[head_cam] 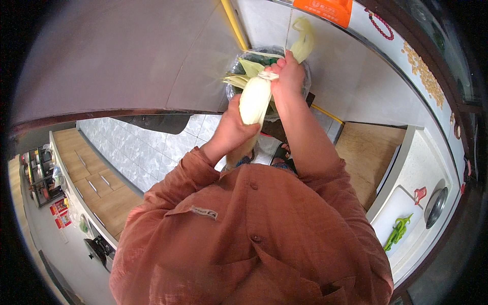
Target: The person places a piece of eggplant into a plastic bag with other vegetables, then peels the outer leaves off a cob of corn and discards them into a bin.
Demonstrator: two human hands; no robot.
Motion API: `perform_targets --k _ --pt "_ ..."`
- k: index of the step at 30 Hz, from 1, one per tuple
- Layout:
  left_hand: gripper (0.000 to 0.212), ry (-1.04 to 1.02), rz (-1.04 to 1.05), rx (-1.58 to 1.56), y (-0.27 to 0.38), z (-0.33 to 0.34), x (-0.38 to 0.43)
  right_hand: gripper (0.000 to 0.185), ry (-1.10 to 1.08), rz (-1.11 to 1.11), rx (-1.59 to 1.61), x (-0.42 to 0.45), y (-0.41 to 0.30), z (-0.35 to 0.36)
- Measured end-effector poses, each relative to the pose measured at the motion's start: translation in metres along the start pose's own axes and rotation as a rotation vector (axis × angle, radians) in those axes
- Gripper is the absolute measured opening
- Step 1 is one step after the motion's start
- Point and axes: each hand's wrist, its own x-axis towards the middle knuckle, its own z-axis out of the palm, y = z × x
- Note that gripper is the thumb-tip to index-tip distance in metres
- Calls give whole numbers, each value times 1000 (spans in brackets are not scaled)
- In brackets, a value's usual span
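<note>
An ear of corn (254,97), still wrapped in pale husk, is held over a bin lined with a clear plastic bag (305,82). My left hand (239,124) grips its lower part, thumb across the front. At the upper end, my right hand (286,76) is closed around husk beside the ear. A loose pale-green husk leaf (304,40) sticks up from that fist, slightly blurred. More husk leaves (249,68) spread out at the upper left of the ear. The bin's contents are mostly hidden behind my hands and the corn.
A grey panel (122,53) stands left of the bin, with a yellow pipe (233,23) behind. Green peppers (398,231) lie on a white cutting board (385,219) at right, near a metal bowl (435,207). Wooden cabinets (91,171) line the left side.
</note>
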Motion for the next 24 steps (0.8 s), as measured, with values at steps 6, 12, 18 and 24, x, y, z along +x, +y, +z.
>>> perform_targets --k 6,12,18,24 --pt "69 -149 -73 -505 -20 -34 -4 14 -317 226 148 28 -5 -35" --pt "71 -134 -56 -522 -13 -48 -5 53 -212 -246 -1348 45 25 -63" --pt "62 -138 -49 -594 12 -43 -7 83 -230 -465 -1866 23 12 -55" --pt "61 -116 18 -584 33 -33 3 49 -430 -560 -1739 11 -12 -71"
